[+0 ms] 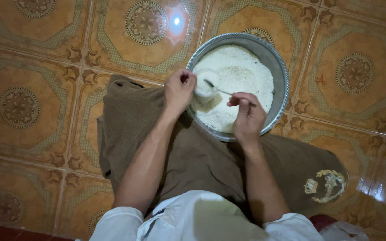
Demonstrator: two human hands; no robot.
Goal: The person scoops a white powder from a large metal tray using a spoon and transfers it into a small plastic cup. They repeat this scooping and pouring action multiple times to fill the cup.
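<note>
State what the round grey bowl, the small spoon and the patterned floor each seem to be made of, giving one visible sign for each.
The round grey bowl looks like brushed metal: a dull silvery rim with soft glints. The small spoon, pinched in the right hand, seems thin metal, slim and shiny. The patterned floor appears to be glazed ceramic tile: grout lines and a mirrored lamp glare.

Your silver-grey metal bowl [280, 67] holds white grain [237, 76]. Under it lies your brown cloth [202, 156], with a gold-and-white emblem near right. The floor [36, 89] shows orange-brown tiles with green-grey borders and round medallions.
</note>
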